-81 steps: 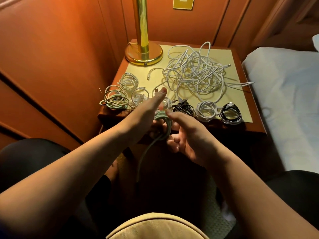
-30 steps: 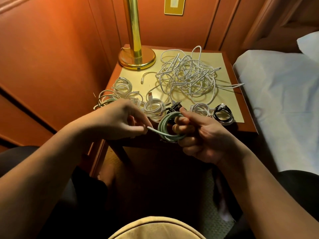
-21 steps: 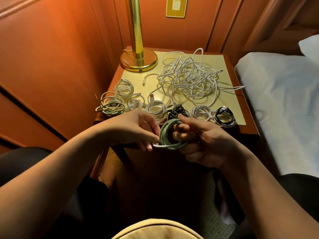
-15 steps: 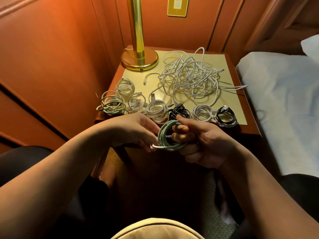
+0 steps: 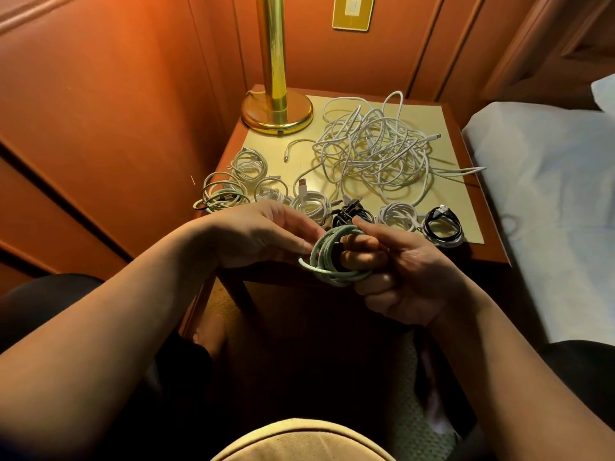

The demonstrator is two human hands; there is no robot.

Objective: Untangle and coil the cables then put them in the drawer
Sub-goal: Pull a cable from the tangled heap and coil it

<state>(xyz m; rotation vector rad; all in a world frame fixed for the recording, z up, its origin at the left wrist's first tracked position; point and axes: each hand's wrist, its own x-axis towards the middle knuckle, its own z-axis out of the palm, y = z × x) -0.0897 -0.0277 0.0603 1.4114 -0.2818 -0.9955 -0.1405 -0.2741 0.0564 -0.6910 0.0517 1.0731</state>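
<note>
Before the nightstand (image 5: pixel 489 257), the right hand (image 5: pixel 404 277) grips a pale green braided coil (image 5: pixel 327 261), the left hand (image 5: pixel 256 236) fingertips pinching its rim, plug unseen.

My right hand (image 5: pixel 404 271) curls closed, fingers hooked through the green cable coil (image 5: pixel 327 257); my left hand (image 5: pixel 256 232) reaches in, fingertips at its rim.

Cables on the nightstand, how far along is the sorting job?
Done: a row of small coils lies along the front of the nightstand, some white, some black. In hand: the right hand grips a nearly finished green coil while the left hand works at its loose end. Left: the big white tangle is still knotted, and no coil is in a drawer; no drawer shows.
</note>
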